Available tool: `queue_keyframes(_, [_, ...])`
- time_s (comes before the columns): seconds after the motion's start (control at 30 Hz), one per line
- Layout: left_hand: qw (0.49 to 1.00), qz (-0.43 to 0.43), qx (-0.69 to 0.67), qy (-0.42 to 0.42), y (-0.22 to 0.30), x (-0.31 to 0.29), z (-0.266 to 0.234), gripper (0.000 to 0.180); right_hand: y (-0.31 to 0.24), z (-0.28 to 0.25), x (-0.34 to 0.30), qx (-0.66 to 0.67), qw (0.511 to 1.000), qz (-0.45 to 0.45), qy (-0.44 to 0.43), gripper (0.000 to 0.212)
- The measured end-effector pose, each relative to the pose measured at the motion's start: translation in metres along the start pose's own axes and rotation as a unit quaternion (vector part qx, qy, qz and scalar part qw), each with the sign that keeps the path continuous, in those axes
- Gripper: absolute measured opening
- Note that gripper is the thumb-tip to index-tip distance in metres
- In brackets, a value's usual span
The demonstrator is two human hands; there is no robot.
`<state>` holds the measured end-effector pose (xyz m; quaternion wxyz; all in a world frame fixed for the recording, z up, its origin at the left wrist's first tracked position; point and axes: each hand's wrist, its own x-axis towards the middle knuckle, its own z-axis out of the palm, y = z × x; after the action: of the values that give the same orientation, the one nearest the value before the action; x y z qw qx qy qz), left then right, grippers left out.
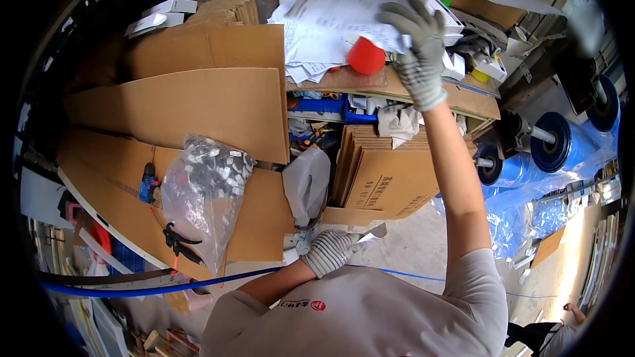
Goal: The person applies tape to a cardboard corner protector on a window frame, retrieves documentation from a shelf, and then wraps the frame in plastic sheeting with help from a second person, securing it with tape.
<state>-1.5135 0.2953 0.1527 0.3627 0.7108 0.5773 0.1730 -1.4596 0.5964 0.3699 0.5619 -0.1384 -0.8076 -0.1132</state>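
Observation:
My right hand (421,56), in a grey-white knit glove, reaches over the far workbench. Its fingers are bent over a large printed paper sheet (370,0), raised and blurred, its edge in my grip. Beneath lie more printed papers (307,49), and a red cone-shaped thing (366,56) stands beside my wrist. Close to my body, my left hand (329,252), in a striped glove, is closed round a small flat, pale grey piece (372,232) that sticks out to the right; its kind is unclear.
On the left, cardboard sheets (198,106) carry a clear bag of small parts (205,185), a blue cordless drill (149,183) and a black clamp (178,244). Folded cartons (390,175) stand under the bench. Blue film rolls (552,142) are at right; another person (559,338) is at lower right.

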Motion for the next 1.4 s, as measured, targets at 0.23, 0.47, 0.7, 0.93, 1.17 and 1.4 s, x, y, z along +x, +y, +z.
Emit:
queue_keyframes(0.23, [0.998,0.005,-0.024,0.059,-0.021,-0.009,-0.015,0.031,0.031,0.150,-0.035,-0.119,0.939,0.055,-0.317,0.027])
queue_keyframes(0.47, [0.995,-0.020,-0.080,0.060,-0.025,-0.007,-0.032,0.026,0.021,0.165,-0.056,-0.116,0.889,0.039,-0.442,0.030])
queue_keyframes(0.7, [0.990,0.055,-0.119,0.044,-0.035,0.018,-0.022,0.025,-0.029,0.054,-0.047,-0.053,0.862,0.042,-0.503,0.067])
queue_keyframes(0.93, [0.940,-0.037,-0.335,-0.055,-0.007,0.032,-0.024,0.023,-0.125,-0.172,-0.108,0.112,0.936,0.082,-0.322,0.057])
queue_keyframes(1.17, [0.947,0.082,-0.308,-0.040,0.071,0.055,0.005,0.027,-0.205,-0.297,-0.172,-0.017,0.905,0.163,-0.392,0.038])
queue_keyframes(1.4, [0.783,0.021,-0.598,-0.167,0.175,0.030,0.098,0.051,-0.316,-0.477,-0.204,-0.127,0.874,0.469,0.007,0.037])
